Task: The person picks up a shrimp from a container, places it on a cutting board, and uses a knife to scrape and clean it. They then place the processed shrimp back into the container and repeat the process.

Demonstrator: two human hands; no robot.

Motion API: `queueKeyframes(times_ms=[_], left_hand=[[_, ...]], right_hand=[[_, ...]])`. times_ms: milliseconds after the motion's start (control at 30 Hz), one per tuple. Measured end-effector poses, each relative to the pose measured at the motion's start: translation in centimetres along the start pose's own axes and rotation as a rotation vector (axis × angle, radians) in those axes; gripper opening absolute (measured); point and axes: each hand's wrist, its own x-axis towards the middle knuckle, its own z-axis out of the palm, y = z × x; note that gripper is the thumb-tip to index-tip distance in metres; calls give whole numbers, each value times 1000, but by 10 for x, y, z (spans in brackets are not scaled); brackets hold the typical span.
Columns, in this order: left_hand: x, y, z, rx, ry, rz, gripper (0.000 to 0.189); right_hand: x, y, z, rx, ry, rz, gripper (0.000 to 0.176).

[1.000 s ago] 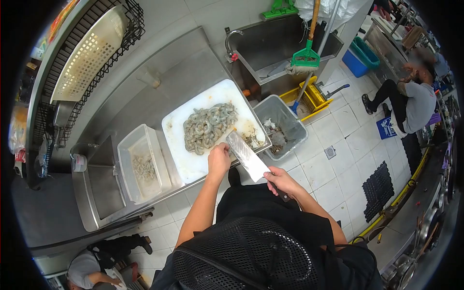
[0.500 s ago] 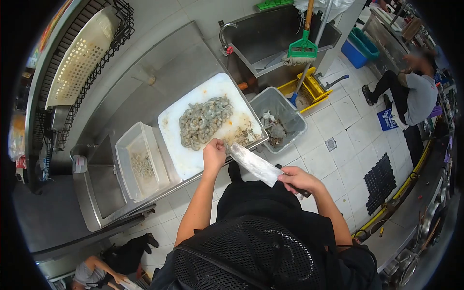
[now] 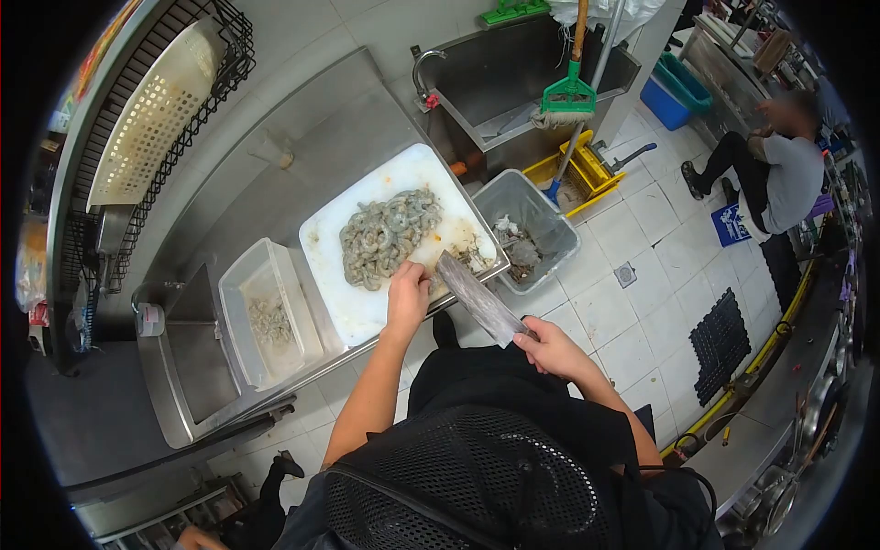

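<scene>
My right hand grips the handle of a broad-bladed cleaver, its blade slanting up and left toward the cutting board. My left hand is closed, fingertips together at the near edge of a heap of raw peeled shrimp; whatever is between the fingers is hidden. The heap lies on a white cutting board. Shell scraps sit at the board's right corner, close to the blade's tip. Left of the board, a clear plastic tub holds more shrimp at its bottom.
A grey waste bin with scraps stands right of the counter. Behind it are a yellow mop bucket, a green-headed mop and a steel sink. A seated person is at right; another person's leg shows lower left.
The cleaver's blade has turned, its face now darker. My left hand has shifted slightly and its fingers are now against the heap's edge. The person at lower left has mostly left the view.
</scene>
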Motion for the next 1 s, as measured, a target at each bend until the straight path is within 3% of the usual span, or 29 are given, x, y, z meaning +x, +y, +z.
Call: queueKeyframes(times_ms=[167,233,333,467,667,733,867,1000], left_hand=[[1,6,-5,-35,1,25,13],[2,7,-9,18,28,209,10],[5,4,-14,16,-90,213,10],[2,-5,-16,59,-103,185,10],[-19,-31,-37,69,88,-3,10],[-28,-46,-56,-2,150,-116,9],[-43,-97,-146,-88,359,-288,9],[-45,-81,-215,-126,385,-363,7]], right_hand=[[1,-7,5,-45,1,22,22],[-2,-5,8,-73,68,24,24],[-4,-7,11,-99,78,49,24],[-2,-11,11,-155,74,33,20],[-1,-14,10,-207,85,-25,21],[-6,-23,9,-117,81,53,22],[-5,-27,8,-108,51,57,21],[1,-22,4,-81,31,56,21]])
